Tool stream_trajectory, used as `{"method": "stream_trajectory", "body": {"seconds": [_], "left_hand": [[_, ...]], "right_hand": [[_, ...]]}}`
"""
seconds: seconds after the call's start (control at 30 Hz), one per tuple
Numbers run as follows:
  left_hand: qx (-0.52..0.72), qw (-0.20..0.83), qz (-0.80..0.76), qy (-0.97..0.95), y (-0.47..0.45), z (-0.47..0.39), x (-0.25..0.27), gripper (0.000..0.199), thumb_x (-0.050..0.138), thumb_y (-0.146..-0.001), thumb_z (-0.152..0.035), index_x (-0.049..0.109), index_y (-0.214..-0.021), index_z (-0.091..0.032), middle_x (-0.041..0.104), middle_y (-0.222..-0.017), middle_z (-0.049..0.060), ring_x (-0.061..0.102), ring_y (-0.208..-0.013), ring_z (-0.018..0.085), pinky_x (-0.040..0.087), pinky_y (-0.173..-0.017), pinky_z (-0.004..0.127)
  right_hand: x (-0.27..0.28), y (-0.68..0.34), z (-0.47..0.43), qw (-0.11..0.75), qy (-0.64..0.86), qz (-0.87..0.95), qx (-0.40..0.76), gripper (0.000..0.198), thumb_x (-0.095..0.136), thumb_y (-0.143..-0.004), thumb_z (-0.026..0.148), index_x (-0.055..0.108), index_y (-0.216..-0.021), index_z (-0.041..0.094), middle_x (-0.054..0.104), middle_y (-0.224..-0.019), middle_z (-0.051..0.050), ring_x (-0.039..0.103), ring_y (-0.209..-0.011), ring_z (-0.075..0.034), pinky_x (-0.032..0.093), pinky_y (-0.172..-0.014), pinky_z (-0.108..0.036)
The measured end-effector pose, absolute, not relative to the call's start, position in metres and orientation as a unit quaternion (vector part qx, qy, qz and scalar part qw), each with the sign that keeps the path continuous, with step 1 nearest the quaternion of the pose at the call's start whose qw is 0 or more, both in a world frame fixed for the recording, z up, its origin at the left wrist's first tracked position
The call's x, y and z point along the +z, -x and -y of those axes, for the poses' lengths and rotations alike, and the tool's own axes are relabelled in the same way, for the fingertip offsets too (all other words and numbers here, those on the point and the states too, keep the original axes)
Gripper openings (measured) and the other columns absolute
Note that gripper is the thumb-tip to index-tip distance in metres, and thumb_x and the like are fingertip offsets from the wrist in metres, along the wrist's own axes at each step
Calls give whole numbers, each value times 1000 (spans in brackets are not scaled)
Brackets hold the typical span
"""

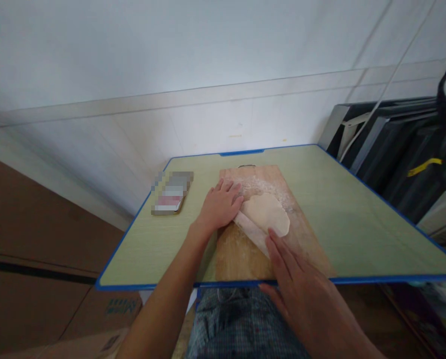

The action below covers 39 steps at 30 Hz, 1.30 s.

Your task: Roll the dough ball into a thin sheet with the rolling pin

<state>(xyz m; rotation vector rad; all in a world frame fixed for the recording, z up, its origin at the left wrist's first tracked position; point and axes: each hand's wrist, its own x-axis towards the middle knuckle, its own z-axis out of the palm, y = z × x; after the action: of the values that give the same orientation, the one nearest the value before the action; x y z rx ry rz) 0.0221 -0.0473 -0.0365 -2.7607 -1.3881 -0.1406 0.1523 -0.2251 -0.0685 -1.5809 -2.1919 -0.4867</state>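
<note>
A slim, floury rolling pin [251,232] lies slantwise across a wooden cutting board [240,262]. My left hand [221,203] rests on its far left end, palm down with fingers stretched out. On its near right end lies my right hand [298,276], fingers straight and thumb spread apart. Both hands press on the pin rather than wrapping round it. A flat, uneven oval of rolled dough [268,213] lies against the pin's far right side, near my right fingertips. Whether dough continues under the pin is hidden. White flour dusts the board's far half.
The board stands on a pale green folding table [357,219] with a blue edge. A blurred-out, phone-like device [170,194] lies at left. Dark panels [406,149] lean at right, by a hanging cable. Cardboard boxes [39,224] stand at left; a white wall rises behind.
</note>
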Motion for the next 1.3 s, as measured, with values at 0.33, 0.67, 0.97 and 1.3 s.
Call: {"method": "stream_trajectory", "body": {"seconds": [0.33,0.67,0.97,1.3], "left_hand": [[-52,59,476,876,-40,45,-36,47,24,-91,-46,46,-126,-24,50,-130,7,39,-124,26,32,-99,47],[-85,26,513,854,-73,30,-28,46,21,-91,-37,63,-98,-19,66,-102,8,60,-94,21,46,-78,33],[-49,34,485,872,-67,27,-30,42,30,-87,-43,61,-104,-20,64,-110,8,57,-101,25,46,-81,36],[-38,16,491,870,-79,19,-29,38,35,-85,-37,62,-104,-18,62,-111,10,56,-103,25,46,-82,36]], "right_hand": [[-63,-184,214,214,541,811,-53,46,38,-89,25,39,-133,14,52,-128,-12,48,-117,-22,46,-92,-40],[-58,-216,190,234,576,783,35,41,38,-90,34,49,-126,16,51,-129,-11,43,-121,-22,36,-100,-46],[-60,-204,203,213,569,794,5,49,41,-89,37,43,-131,12,49,-130,-14,44,-120,-23,43,-96,-43],[-54,-211,198,206,576,790,41,48,37,-90,38,40,-134,16,44,-135,-11,36,-125,-22,36,-101,-45]]}}
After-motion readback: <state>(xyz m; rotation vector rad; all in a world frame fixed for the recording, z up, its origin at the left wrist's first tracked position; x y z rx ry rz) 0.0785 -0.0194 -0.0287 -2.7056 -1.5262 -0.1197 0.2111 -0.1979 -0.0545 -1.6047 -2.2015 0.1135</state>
